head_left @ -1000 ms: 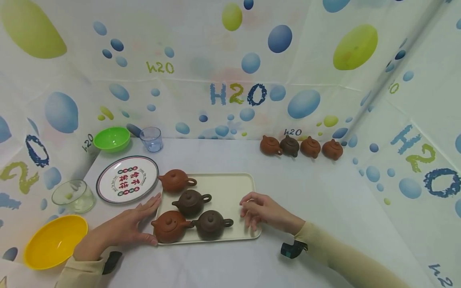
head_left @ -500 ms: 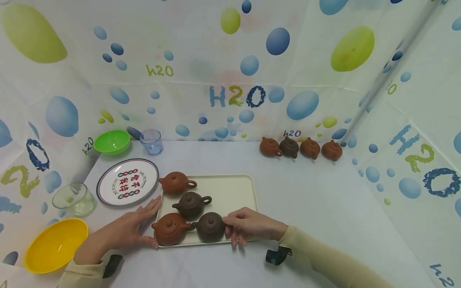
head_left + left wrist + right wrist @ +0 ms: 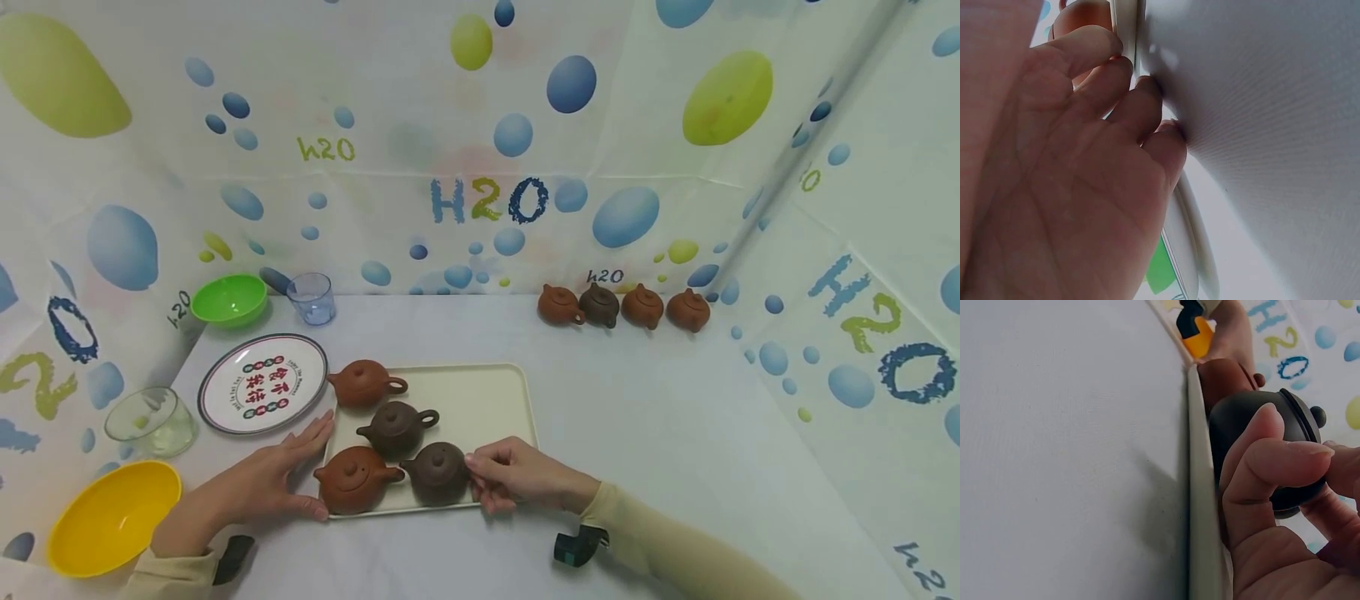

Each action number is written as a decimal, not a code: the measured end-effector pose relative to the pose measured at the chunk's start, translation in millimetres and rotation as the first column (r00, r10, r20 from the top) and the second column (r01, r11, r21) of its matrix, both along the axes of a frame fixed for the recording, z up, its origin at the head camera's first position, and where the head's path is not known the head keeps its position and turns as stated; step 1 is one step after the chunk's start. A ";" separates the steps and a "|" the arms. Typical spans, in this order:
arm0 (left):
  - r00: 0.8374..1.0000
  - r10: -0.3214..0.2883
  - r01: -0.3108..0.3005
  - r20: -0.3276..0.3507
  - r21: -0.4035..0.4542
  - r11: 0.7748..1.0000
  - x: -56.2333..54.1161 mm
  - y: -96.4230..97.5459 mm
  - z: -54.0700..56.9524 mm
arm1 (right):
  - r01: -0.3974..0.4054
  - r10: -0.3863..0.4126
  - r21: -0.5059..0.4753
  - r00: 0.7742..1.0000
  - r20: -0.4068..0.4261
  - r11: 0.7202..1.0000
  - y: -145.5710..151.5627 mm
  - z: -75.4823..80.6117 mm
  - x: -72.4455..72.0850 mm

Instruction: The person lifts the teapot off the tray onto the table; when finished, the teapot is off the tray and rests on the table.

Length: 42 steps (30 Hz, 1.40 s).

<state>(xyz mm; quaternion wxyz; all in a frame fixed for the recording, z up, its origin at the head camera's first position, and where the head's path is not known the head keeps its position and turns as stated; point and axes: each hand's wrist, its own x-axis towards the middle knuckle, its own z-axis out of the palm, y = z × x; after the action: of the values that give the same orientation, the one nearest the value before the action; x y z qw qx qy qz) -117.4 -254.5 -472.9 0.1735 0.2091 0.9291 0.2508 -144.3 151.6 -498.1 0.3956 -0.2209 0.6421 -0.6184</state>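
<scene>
On a cream tray stand two reddish-brown and two dark brown teapots. My right hand pinches the handle of the front dark teapot, and the fingers hide that handle. In the right wrist view the same dark teapot sits just beyond the curled fingers. The front reddish teapot is to its left, its handle close to the dark one's spout. Behind them are the other dark teapot and the other reddish teapot. My left hand rests at the tray's left edge, fingers extended.
At left are a printed plate, a yellow bowl, a clear glass bowl, a green bowl and a blue glass. Several more teapots, including a reddish one, line the back right.
My right hand has moved left from the tray's right edge to the front dark teapot and taken its handle. The left hand has stayed at the tray's left edge.
</scene>
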 end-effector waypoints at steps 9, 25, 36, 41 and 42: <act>1.000 -0.005 0.005 -0.008 0.007 1.000 0.2 0.7 0.0 | 0.053 -0.051 0.044 0.997 -0.051 0.998 12.6 9.1 -0.7; 1.000 -0.001 0.001 -0.004 -0.006 1.000 0.4 0.3 -1.4 | 0.163 -0.147 0.092 0.977 -0.156 0.982 47.3 13.4 -7.2; 1.000 -0.006 0.006 0.003 0.004 1.000 -0.3 0.1 -1.9 | 0.296 -0.275 0.093 0.943 -0.189 0.951 75.8 16.7 -17.8; 1.000 -0.001 0.001 0.010 0.002 1.000 -0.8 0.1 -1.6 | 0.354 -0.327 0.102 0.921 -0.211 0.930 88.4 18.9 -24.9; 1.000 0.000 0.000 0.011 0.002 1.000 -0.7 0.1 -1.4 | 0.363 -0.336 0.104 0.917 -0.214 0.926 90.8 19.3 -26.5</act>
<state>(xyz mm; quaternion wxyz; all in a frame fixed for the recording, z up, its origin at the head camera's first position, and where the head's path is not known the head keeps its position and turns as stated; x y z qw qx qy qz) -118.1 -254.4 -474.4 0.1786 0.2080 0.9278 0.2530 -170.8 242.4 -478.8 0.2290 -0.1326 0.7486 -0.6079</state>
